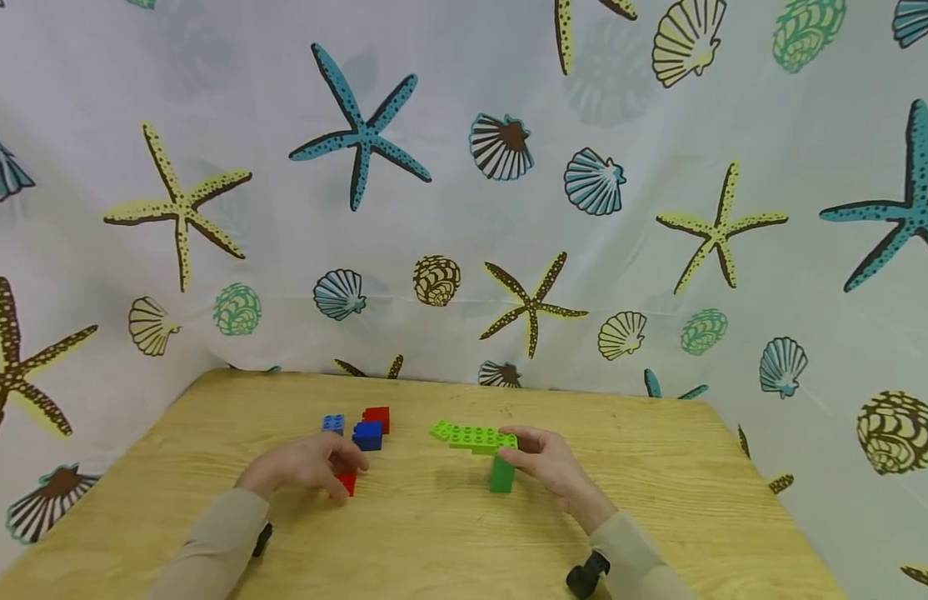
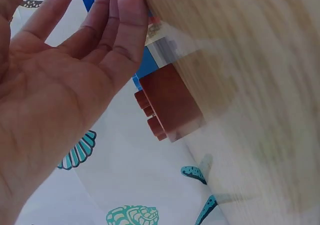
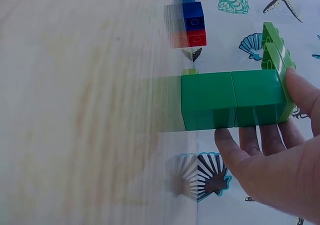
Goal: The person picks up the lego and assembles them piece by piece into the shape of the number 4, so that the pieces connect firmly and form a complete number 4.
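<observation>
My left hand (image 1: 310, 462) curls round a red brick (image 1: 347, 485), thumb at its near side and fingers over the far side. Only a red sliver of it shows at the fingertips in the left wrist view. Beside that hand stands a reddish-brown studded brick (image 2: 172, 105). My right hand (image 1: 550, 467) holds a green building-brick piece, thumb and fingers pinching its top end. Two dark green bricks (image 3: 232, 100) stacked one on the other form its upright. Lime green studded bricks (image 1: 475, 437) lie across the top and reach out to the left.
Beyond my left hand stand a light blue brick (image 1: 332, 423), a dark blue brick (image 1: 369, 436) and another red brick (image 1: 377, 418). A small lime piece (image 1: 441, 429) shows at the left end of the lime bricks. A patterned curtain (image 1: 434, 233) hangs behind the wooden table (image 1: 404, 542).
</observation>
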The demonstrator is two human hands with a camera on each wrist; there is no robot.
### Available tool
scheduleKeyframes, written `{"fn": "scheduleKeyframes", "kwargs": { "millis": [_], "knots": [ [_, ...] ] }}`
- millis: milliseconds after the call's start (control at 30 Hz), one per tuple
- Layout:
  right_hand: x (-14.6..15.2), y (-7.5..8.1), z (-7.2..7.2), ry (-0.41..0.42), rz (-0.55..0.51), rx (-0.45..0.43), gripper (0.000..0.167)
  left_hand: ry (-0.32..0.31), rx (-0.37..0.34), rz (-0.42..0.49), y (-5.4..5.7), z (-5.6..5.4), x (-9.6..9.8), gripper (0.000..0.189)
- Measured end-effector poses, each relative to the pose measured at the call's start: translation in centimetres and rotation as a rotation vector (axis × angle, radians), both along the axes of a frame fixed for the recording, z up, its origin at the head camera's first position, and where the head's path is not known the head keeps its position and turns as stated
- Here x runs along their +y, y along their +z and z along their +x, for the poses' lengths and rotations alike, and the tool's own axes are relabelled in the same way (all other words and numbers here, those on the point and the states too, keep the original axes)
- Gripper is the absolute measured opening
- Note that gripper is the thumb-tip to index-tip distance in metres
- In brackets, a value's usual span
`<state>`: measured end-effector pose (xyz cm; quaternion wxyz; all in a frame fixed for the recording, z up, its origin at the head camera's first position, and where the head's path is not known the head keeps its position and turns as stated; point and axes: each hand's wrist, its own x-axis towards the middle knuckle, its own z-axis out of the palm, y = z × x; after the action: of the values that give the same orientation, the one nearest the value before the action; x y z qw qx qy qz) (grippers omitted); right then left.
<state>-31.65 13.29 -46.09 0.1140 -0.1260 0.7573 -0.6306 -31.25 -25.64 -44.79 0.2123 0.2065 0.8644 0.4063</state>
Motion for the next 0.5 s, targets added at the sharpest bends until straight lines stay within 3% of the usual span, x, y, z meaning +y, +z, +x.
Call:
{"fn": "scheduleKeyframes", "kwargs": {
  "millis": [233,500],
  "knots": [
    [0.02,-0.18,-0.21,0.018,-0.003,-0.006,0.05,0.041,-0.007,-0.119,-0.29,-0.15,0.39,0.042],
    [0.34,-0.06,-0.17,0.004,-0.012,-0.004,0.049,0.026,0.033,-0.112,-0.65,-0.5,0.97,0.04]
  ]
}}
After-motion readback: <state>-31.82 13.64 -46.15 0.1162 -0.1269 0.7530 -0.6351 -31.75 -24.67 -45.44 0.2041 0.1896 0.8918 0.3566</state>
